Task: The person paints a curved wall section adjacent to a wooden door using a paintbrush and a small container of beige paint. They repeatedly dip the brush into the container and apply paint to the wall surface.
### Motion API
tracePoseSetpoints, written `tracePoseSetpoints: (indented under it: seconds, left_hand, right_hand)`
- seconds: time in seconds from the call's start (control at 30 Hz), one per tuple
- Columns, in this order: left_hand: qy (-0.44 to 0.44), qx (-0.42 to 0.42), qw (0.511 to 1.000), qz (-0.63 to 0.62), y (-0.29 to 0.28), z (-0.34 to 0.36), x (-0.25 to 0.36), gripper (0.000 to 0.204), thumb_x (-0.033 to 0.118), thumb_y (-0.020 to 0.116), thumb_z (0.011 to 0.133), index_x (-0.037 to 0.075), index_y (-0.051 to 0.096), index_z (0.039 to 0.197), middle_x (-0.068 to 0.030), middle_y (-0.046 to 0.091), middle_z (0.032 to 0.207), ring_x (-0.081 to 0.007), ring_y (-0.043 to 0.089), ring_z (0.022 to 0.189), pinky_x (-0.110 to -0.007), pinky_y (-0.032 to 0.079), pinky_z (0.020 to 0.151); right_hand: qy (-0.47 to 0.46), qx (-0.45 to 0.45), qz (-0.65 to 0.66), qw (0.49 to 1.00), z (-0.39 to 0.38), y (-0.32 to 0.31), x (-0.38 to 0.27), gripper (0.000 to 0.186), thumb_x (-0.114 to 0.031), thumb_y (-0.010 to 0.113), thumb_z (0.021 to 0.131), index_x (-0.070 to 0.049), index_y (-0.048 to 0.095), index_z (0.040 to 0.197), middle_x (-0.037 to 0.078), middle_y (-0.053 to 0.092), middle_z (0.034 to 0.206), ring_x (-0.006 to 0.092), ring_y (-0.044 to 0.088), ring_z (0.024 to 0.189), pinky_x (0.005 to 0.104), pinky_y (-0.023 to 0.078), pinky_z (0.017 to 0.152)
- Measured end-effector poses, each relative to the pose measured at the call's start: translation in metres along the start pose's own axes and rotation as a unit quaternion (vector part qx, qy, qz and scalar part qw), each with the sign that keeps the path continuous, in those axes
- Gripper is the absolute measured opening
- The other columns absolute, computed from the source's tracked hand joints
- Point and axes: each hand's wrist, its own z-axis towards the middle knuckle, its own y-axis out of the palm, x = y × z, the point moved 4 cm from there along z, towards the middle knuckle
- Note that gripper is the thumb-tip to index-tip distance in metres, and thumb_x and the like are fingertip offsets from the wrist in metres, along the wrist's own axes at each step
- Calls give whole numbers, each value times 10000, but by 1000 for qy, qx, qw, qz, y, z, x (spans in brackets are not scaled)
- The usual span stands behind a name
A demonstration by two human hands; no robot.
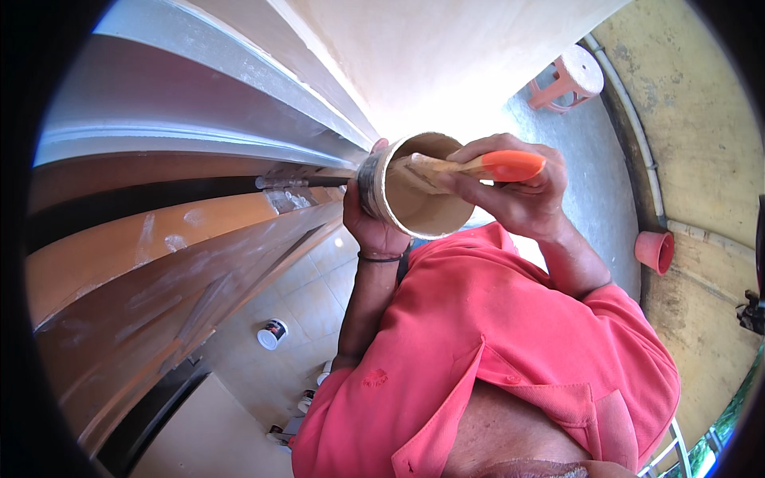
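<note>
My left hand (373,223) is wrapped round the side of a paint can (371,185), which is tilted so its mouth faces me. Cream-coloured paint coats the inside wall and lies in the bottom. In my right hand (532,191) is a paintbrush (510,165) with an orange-tipped handle. Its bristle end, covered in paint, reaches inside the can near the rim. The fingers of my right hand close round the handle. Part of my left hand is hidden behind the can.
A wooden frame (151,231) with white smears and a grey metal frame (199,56) run along the left. A white tub (272,334) stands on the tiled floor below. To the right are a pink stool (570,78), a red pot (655,252) and a stained yellow wall (685,88).
</note>
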Motion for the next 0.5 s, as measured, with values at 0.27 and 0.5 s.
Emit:
tracePoseSetpoints:
  seconds: [0.27,0.5]
  left_hand:
    - [15,49,997,63,-4,-5,-2,669,564,475,1074,78,565,1524,-143,559,1562,-355,506,1455,-576,392,1218]
    - [14,58,997,58,-17,-3,1,628,522,531,1061,82,583,1506,-134,572,1551,-337,504,1457,-568,348,1248]
  right_hand:
    - [82,95,131,983,-18,-31,5,247,48,893,836,30,753,1038,123,793,969,172,772,875,297,641,754]
    - [1,87,93,992,-33,-17,-2,225,60,881,841,54,771,1037,136,780,978,194,774,834,308,655,717]
